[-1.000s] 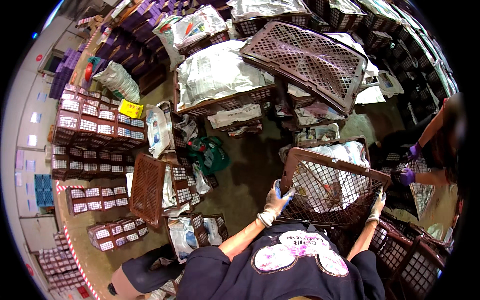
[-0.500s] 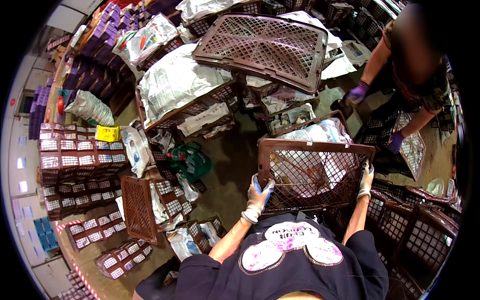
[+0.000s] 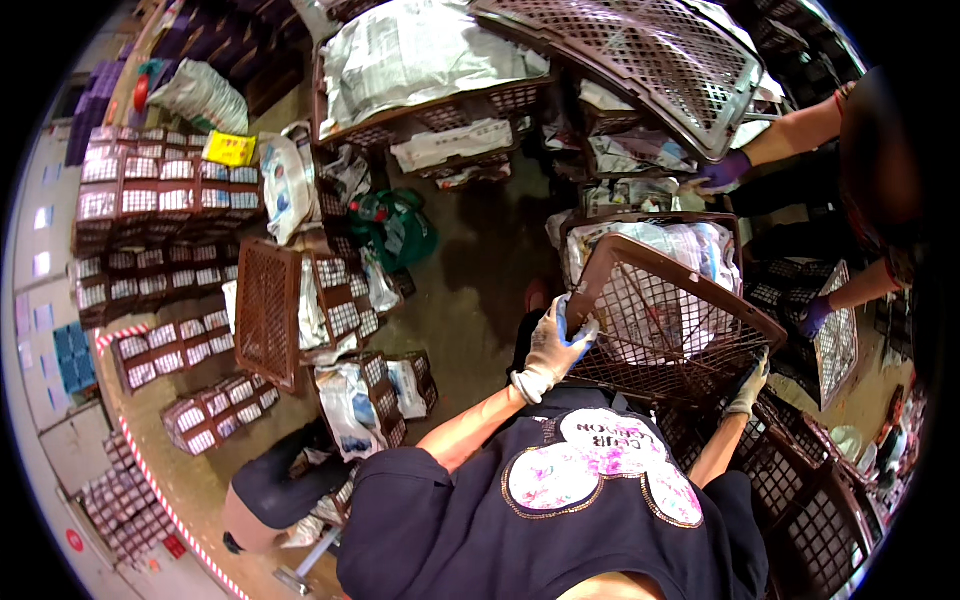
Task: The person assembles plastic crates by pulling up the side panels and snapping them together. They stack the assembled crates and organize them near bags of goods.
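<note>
Tilted in front of my body is a brown plastic mesh crate (image 3: 690, 285), its right end lower than its left. My left hand (image 3: 556, 348), in a white glove with blue on the palm side, is closed on the crate's left end. At the lower right corner my gloved right hand (image 3: 750, 382) grips the rim, its fingers partly hidden. Through the mesh shows another brown crate (image 3: 650, 217) lined with newspaper (image 3: 690, 250), standing just beyond the held one.
A co-worker's purple-gloved hand (image 3: 722, 172) is by a large mesh crate (image 3: 640, 60) at the far right. Newspaper-covered crates (image 3: 420, 60) stand ahead. Stacked crates (image 3: 165, 190) and a green bag (image 3: 397, 230) are at left. Crates (image 3: 800, 470) crowd my right side.
The crate in my hands has tipped, its right end dropping and its left end rising. My view has shifted, and the co-worker's upper hand has come to the large mesh crate.
</note>
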